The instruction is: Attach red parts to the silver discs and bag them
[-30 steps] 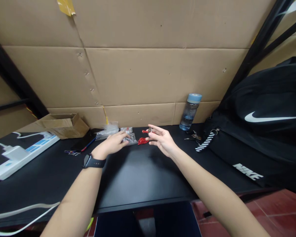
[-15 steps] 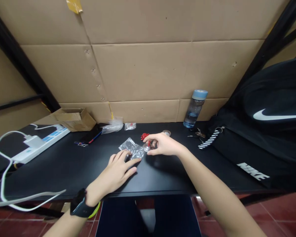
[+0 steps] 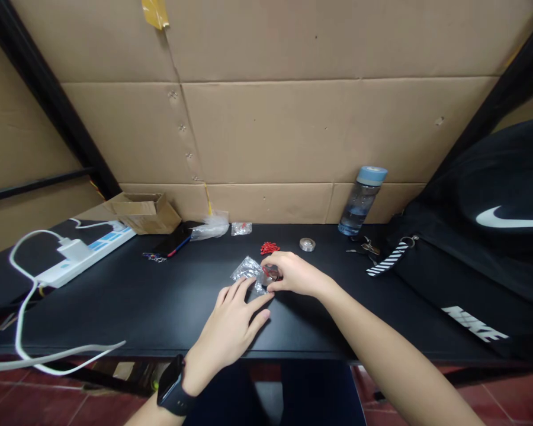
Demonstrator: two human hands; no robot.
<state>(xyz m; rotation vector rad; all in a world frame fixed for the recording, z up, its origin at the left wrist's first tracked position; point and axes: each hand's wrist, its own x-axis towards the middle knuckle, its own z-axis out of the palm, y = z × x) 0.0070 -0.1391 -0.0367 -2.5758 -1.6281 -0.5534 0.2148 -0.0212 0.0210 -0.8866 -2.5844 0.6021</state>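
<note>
My left hand [image 3: 234,319] lies palm down with its fingers spread, fingertips at the near edge of a crumpled clear plastic bag [image 3: 247,268]. Just to its right, my right hand [image 3: 295,273] curls thumb and fingers around a small clear round piece [image 3: 270,277] with something red at it. That piece is held low over the bag's right side, partly covered by the fingers; its exact kind is unclear. Beyond the right hand sits a small heap of thin red pieces [image 3: 270,248]. A clear round piece [image 3: 307,244], like a small container or tape roll, lies farther right.
On the black table [image 3: 160,307] stand a cardboard box [image 3: 151,214], a white power strip [image 3: 89,257] and a blue-capped bottle [image 3: 362,201]. A phone [image 3: 173,239], plastic wrap [image 3: 211,226], a small packet [image 3: 241,229] and keys [image 3: 369,248] lie around. A black backpack [image 3: 484,260] fills the right.
The view has shifted, so the whole scene sits differently. My right hand has brought the clear round piece nearer to the bag and my left hand, uncovering the red heap and the other round piece.
</note>
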